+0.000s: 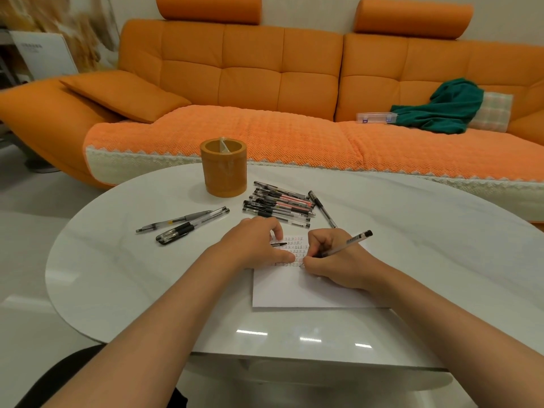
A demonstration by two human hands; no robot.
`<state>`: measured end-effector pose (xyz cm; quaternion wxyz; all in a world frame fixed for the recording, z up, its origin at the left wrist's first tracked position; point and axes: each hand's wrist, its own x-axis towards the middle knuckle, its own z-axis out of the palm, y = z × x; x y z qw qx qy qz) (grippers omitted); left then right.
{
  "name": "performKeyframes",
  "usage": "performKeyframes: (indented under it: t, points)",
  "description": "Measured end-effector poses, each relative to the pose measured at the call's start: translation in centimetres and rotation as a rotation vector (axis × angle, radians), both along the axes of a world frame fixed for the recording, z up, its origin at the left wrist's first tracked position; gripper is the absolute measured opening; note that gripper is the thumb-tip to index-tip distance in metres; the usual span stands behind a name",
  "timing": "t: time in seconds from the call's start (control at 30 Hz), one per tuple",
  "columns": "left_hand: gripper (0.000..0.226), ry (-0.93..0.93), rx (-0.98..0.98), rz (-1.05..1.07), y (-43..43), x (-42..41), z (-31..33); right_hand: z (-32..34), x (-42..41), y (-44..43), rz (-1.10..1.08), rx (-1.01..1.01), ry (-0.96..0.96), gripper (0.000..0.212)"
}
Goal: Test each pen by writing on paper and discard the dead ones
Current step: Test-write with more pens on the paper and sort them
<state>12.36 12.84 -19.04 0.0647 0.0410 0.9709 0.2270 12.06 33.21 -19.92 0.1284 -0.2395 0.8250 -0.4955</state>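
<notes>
The right grip (326, 260) is clamped on a pen (347, 242), its tip on the paper (294, 290) on the bench (147, 275) to test its ink. The left grip (259, 245) pins the sheet steady and pinches what looks like the pen cap (279, 244).

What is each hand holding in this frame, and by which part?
The right hand holds a pen low on its barrel, near the tip. The left hand rests on the paper and seems to pinch a small dark cap.
</notes>
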Motion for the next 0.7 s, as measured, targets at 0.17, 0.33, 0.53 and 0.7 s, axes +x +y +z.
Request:
performKeyframes:
  t: [0.17,0.33,0.53,0.7]
  points:
    - [0.046,-0.002,-0.003,-0.002,0.0,0.0,0.0,-0.2,-0.2,-0.1,0.011,0.010,0.010,0.020]
    - [0.043,-0.006,0.029,-0.008,-0.3,0.3,0.1,0.1,-0.6,0.6,-0.162,-0.242,-0.172,0.023]
    - [0.037,-0.060,0.090,-0.061,-1.5,0.7,0.7,0.4,-0.6,0.4,-0.154,-0.320,-0.198,0.015]
    - [0.020,0.011,0.092,-0.068,-2.2,1.1,0.9,0.7,-0.8,0.6,-0.148,-0.430,-0.267,0.032]
